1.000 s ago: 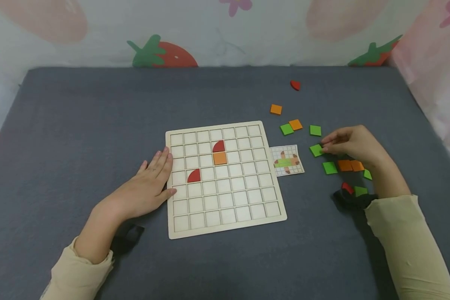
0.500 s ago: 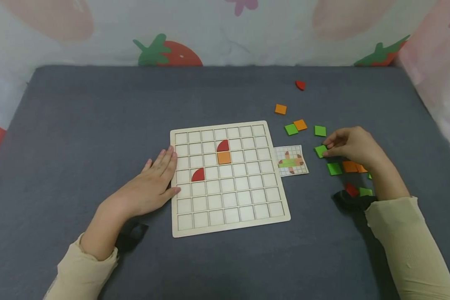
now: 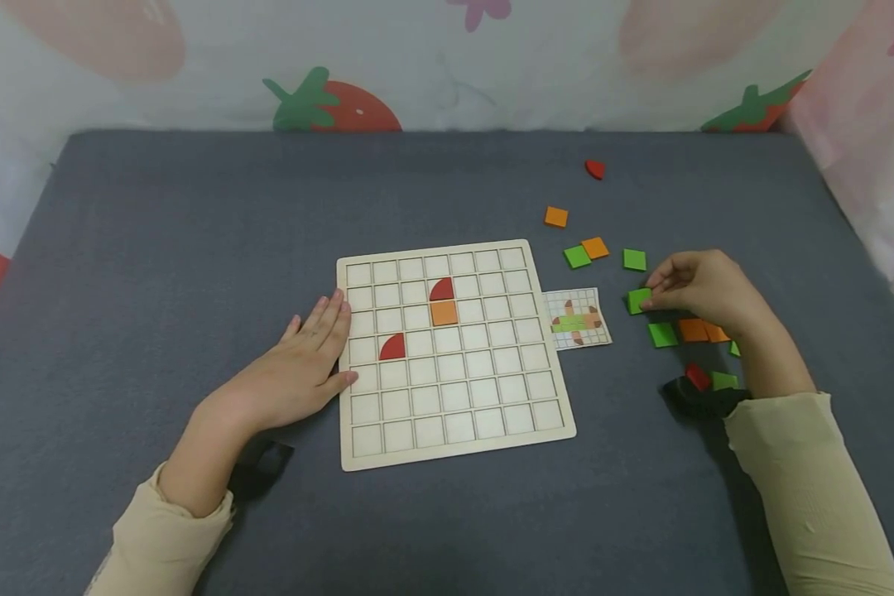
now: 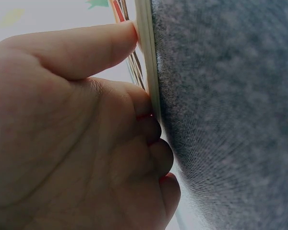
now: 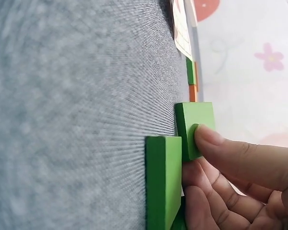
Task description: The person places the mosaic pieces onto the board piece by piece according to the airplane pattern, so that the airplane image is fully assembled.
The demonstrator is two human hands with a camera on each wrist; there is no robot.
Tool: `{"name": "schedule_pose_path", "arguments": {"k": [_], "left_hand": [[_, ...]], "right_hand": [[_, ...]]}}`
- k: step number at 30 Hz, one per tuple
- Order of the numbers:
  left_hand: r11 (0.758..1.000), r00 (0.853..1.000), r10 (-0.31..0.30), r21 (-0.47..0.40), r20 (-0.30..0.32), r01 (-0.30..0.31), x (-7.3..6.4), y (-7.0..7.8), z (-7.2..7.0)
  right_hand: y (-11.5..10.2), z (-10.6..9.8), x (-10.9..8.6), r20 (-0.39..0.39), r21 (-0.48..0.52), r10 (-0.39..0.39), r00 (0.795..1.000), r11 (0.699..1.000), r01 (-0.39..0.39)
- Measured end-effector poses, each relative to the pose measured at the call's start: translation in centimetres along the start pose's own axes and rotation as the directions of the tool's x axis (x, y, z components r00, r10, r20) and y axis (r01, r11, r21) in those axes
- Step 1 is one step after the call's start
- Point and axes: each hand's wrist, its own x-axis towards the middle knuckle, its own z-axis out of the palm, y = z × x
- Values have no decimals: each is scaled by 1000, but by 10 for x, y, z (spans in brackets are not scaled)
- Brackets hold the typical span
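Observation:
A pale wooden grid board lies on the grey cloth. Two red quarter-circle tiles and an orange square tile sit in its cells. My left hand rests at the board's left edge, fingers straight and touching the rim; in the left wrist view the thumb meets the board's side. Right of the board, my right hand pinches a green square tile between thumb and fingers. The right wrist view shows the thumb on this green tile's face, with another green tile nearer the camera.
A small printed pattern card lies partly under the board's right edge. Loose orange, green and red tiles lie around the right hand, including an orange tile and a red quarter-circle farther back. A strawberry-print cloth hangs behind the table.
The green tile under my right fingers has turned slightly and shifted a little toward the hand. My left hand stays on the board's edge. The whole view has shifted slightly.

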Motion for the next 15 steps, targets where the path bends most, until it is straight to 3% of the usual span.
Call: {"name": "schedule_pose_path", "arguments": {"k": [15], "left_hand": [[1000,1000,-2,-6,10,2,0,-1,1]], "right_hand": [[-2,0,-4,-22,107,-26,999,994,28]]}}
